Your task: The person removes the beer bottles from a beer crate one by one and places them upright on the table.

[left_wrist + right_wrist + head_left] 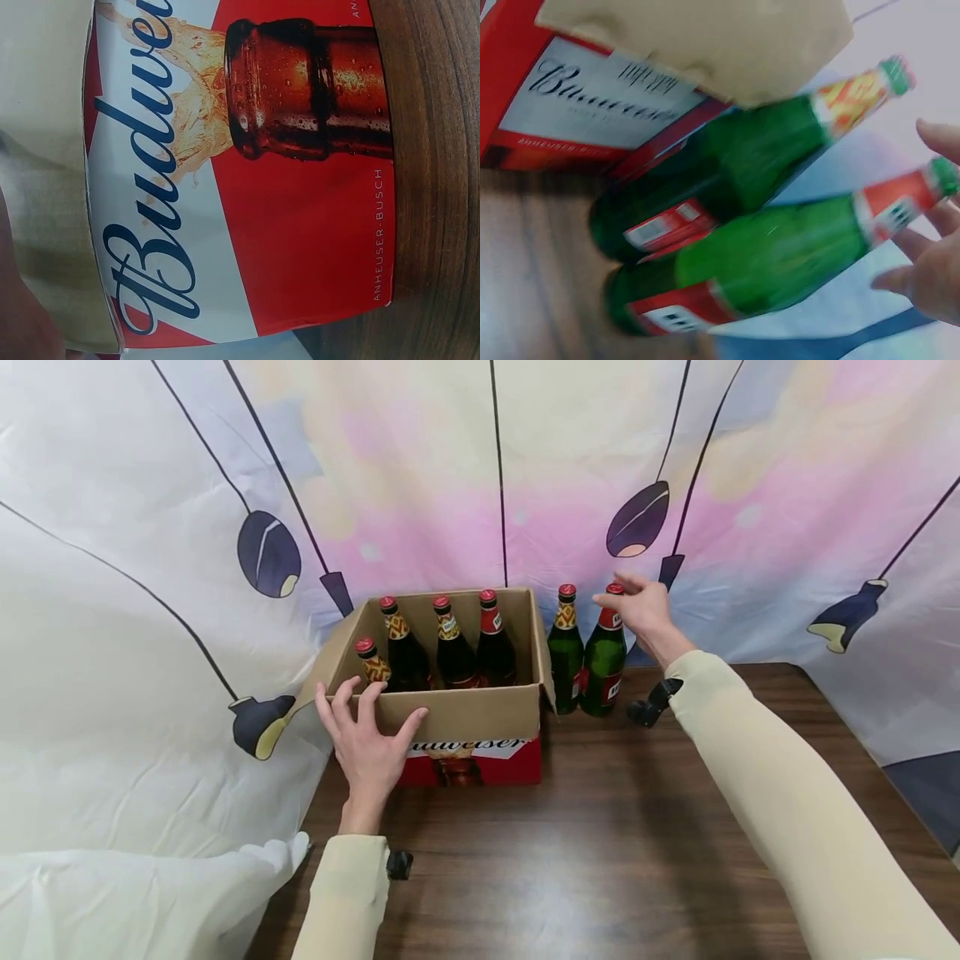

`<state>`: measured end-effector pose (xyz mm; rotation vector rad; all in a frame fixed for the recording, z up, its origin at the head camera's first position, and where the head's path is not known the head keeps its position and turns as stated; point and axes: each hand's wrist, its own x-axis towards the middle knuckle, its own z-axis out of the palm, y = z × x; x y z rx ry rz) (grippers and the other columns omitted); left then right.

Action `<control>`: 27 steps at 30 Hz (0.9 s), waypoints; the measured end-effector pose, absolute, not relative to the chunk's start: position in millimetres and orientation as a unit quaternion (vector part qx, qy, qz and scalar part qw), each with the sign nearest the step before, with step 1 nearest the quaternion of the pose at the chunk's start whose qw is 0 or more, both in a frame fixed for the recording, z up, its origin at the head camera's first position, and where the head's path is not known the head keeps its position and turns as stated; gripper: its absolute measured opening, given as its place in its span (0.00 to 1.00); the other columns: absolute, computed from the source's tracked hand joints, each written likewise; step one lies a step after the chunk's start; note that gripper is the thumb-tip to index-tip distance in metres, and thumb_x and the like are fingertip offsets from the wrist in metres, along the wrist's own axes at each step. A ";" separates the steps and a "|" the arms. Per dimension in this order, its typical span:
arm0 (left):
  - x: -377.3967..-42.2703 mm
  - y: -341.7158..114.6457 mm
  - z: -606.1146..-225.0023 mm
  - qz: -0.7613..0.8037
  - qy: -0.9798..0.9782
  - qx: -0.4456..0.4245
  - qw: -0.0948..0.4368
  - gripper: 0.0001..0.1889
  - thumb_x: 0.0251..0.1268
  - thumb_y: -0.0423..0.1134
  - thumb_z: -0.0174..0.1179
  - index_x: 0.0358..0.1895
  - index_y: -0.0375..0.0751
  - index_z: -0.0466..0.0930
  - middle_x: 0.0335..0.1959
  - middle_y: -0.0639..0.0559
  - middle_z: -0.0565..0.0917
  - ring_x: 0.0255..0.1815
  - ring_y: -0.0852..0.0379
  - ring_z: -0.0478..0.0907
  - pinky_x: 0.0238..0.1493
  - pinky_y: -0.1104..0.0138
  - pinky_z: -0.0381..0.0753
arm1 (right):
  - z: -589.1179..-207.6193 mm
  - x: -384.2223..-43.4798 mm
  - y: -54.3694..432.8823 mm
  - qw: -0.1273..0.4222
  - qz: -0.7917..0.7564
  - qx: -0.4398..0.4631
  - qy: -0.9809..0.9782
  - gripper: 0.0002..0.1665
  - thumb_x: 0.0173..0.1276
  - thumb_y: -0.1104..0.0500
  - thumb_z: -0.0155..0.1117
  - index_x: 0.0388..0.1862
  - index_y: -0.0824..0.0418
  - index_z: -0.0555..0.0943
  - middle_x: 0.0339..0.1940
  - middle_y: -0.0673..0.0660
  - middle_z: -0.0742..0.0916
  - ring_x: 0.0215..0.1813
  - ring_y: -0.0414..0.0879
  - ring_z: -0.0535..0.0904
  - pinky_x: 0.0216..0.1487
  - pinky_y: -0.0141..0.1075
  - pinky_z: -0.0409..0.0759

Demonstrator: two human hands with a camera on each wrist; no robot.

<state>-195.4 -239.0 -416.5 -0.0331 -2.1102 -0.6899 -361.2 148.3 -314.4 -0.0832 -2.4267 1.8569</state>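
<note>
A cardboard beer carton with red printed sides holds several dark bottles with red caps, among them a bottle with a red neck label. My left hand rests with spread fingers on the carton's front flap, fingertips at the rim. Right of the carton, two green bottles stand upright side by side. My right hand is at the top of the outer bottle; in the right wrist view its fingers spread around the cap, apart from the neck. Nearer the carton is the other green bottle, with a patterned neck label.
The carton and bottles stand on a dark wood table. Behind hangs a pastel curtain printed with lamps. White cloth lies at the table's left edge. A side flap of the carton sticks out leftward.
</note>
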 end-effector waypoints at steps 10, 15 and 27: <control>-192.9 -242.1 -413.6 -0.283 -0.852 -0.022 0.439 0.43 0.61 0.77 0.61 0.68 0.48 0.77 0.77 0.39 0.65 0.86 0.31 0.44 0.77 0.31 0.60 | -242.9 -329.9 90.6 0.079 0.677 0.096 -0.725 0.36 0.69 0.61 0.75 0.75 0.61 0.77 0.73 0.62 0.82 0.73 0.51 0.80 0.74 0.41 0.77; -193.2 -242.9 -413.0 -0.295 -0.844 -0.017 0.448 0.44 0.61 0.77 0.63 0.70 0.47 0.75 0.80 0.38 0.61 0.86 0.32 0.46 0.76 0.31 0.63 | -239.1 -319.5 36.2 0.014 0.702 0.139 -0.698 0.31 0.69 0.65 0.74 0.71 0.63 0.80 0.65 0.64 0.87 0.61 0.49 0.87 0.70 0.42 0.80; -194.7 -228.0 -421.6 -0.282 -0.837 -0.031 0.468 0.41 0.63 0.72 0.65 0.67 0.45 0.77 0.77 0.37 0.64 0.85 0.29 0.48 0.76 0.32 0.64 | -289.3 -302.7 -63.8 -0.106 0.620 0.176 -0.758 0.31 0.69 0.57 0.77 0.69 0.61 0.82 0.66 0.59 0.88 0.70 0.52 0.83 0.73 0.47 0.78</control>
